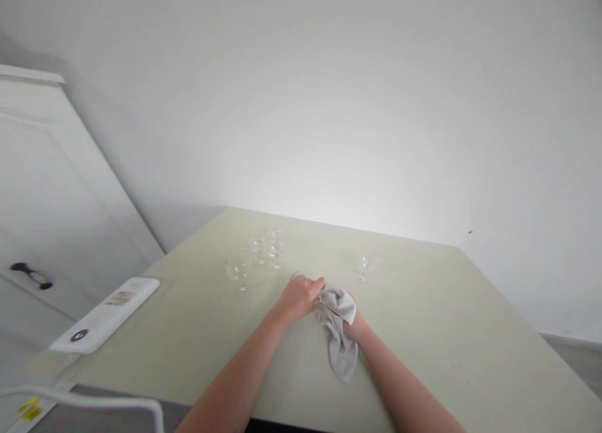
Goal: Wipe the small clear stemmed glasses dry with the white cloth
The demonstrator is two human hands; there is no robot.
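My left hand [301,295] is closed around a clear glass, mostly hidden by the fingers; only a curved bit of its edge shows beyond the knuckles. My right hand [353,325] grips a light grey cloth [341,314], which is bunched against the glass beside my left hand and hangs down toward the table. Part of the right hand is covered by the cloth. To the left of my hands stand several clear stemmed glasses [242,273]. Another stemmed glass [364,267] stands apart, farther back on the right.
The pale green table [414,307] reaches to a white wall at the back. A white flat box [108,314] lies at its left edge. Beyond that stands a white cabinet [61,188] with a dark handle. A white curved bar [94,398] shows at bottom left.
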